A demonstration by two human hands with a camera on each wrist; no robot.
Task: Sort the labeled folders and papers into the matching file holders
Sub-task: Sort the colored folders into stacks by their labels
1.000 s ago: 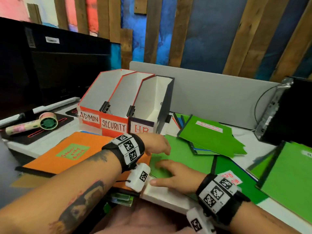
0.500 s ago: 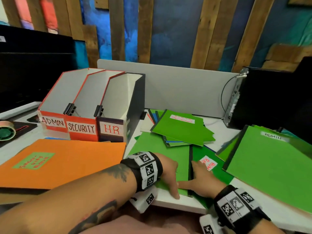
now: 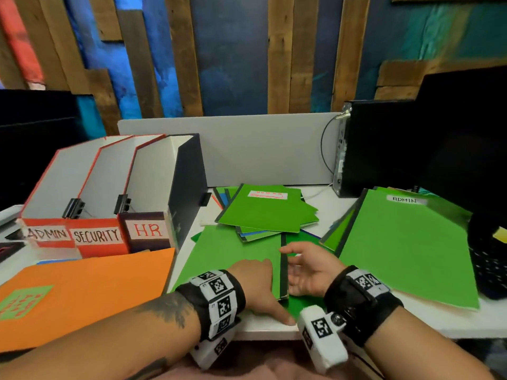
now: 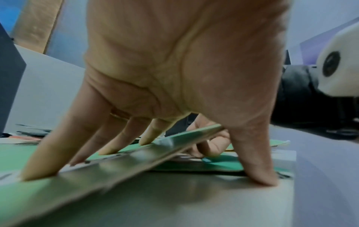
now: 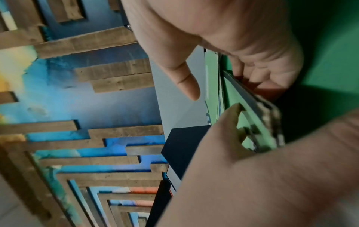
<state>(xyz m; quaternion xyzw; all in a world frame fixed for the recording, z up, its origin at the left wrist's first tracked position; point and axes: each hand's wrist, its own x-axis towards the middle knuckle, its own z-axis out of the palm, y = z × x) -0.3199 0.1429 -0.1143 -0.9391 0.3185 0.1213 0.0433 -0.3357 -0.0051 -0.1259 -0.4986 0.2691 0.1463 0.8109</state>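
Observation:
A green folder (image 3: 233, 253) with a black spine lies flat near the table's front edge. My left hand (image 3: 260, 283) presses on it with straight, spread fingers (image 4: 101, 147), thumb on the tabletop. My right hand (image 3: 304, 267) has its fingers curled under the spine edge (image 5: 248, 107), which is lifted slightly; its thumb stays free above. Three file holders stand at the left: ADMIN (image 3: 48, 233), SECURITY (image 3: 96, 235) and HR (image 3: 148, 230). The label of the held folder is hidden.
An orange folder (image 3: 90, 292) lies at the front left. A pile of green folders (image 3: 266, 209) sits behind my hands, and a large green folder labelled ADMIN (image 3: 406, 242) is to the right. A black computer tower (image 3: 411, 146) and grey partition (image 3: 260, 149) stand behind.
Both hands have slid right across the green folder to its black spine. My right fingers have gone under that edge and raised it a little.

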